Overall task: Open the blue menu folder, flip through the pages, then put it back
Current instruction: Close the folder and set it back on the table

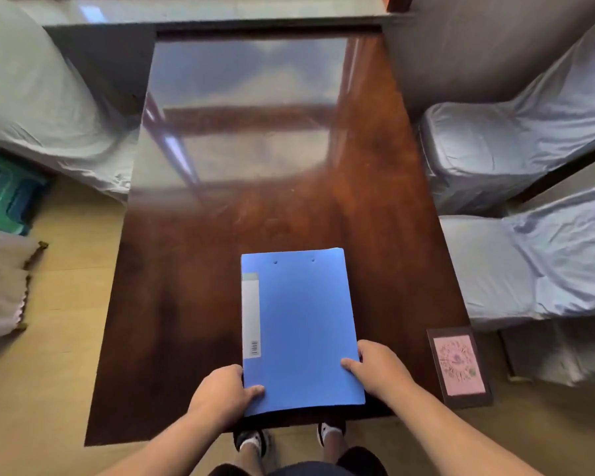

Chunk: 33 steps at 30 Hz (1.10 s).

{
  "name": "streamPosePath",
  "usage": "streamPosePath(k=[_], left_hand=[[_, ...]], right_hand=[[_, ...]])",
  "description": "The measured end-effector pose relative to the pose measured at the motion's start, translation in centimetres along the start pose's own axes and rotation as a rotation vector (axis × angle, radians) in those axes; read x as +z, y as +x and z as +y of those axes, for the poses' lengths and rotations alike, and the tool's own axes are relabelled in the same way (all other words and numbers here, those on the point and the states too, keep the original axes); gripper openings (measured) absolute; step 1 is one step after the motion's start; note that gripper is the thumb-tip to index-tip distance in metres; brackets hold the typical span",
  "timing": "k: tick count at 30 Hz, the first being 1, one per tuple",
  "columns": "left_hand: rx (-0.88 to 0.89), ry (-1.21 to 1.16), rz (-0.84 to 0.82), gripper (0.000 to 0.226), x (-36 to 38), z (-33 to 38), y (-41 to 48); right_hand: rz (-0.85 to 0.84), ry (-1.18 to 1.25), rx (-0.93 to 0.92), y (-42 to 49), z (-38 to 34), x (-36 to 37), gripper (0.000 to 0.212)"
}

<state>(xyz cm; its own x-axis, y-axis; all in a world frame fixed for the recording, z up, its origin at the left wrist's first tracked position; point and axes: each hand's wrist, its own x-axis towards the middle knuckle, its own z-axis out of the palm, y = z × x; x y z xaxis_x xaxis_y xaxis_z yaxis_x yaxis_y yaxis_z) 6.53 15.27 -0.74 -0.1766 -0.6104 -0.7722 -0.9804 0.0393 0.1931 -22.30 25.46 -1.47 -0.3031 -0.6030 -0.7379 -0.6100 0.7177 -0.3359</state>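
The blue menu folder (pixel 303 331) is closed, with a white spine label along its left side, and lies lengthwise over the near part of the dark wooden table (pixel 186 321). My left hand (pixel 222 393) grips its near left corner, thumb on the cover. My right hand (pixel 378 367) grips the near right edge, thumb on top. The folder's near end reaches the table's front edge.
A pink card in a dark frame (pixel 459 367) lies at the table's near right corner. Chairs in pale covers stand on the right (pixel 516 269) and left (pixel 38 108). A green crate (pixel 4 194) sits on the floor at left. The table's far half is glossy and reflective.
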Motion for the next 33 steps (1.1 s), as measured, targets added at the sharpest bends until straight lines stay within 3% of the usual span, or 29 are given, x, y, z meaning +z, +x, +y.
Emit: streamPosePath(k=[7,12,18,24,33], left_hand=[[0.056,0.244,0.0,0.045,0.0,0.5,-0.1],[0.091,0.336,-0.005,0.049,0.1,0.9,-0.1],[0.142,0.359,-0.031,0.05,0.9,2.4,0.6],[0.234,0.404,-0.105,0.044,2.6,6.5,1.6],[0.332,0.482,-0.076,0.052,4.9,12.5,1.1]], right_hand=[[0.03,-0.247,0.032,-0.5,0.8,0.7,0.035],[0.027,-0.41,-0.142,-0.9,-0.9,1.9,0.033],[0.022,-0.311,-0.141,-2.2,-2.5,3.8,0.042],[0.066,-0.221,-0.031,-2.6,1.3,1.5,0.046],[0.115,-0.161,0.079,-3.0,7.1,-0.5,0.044]])
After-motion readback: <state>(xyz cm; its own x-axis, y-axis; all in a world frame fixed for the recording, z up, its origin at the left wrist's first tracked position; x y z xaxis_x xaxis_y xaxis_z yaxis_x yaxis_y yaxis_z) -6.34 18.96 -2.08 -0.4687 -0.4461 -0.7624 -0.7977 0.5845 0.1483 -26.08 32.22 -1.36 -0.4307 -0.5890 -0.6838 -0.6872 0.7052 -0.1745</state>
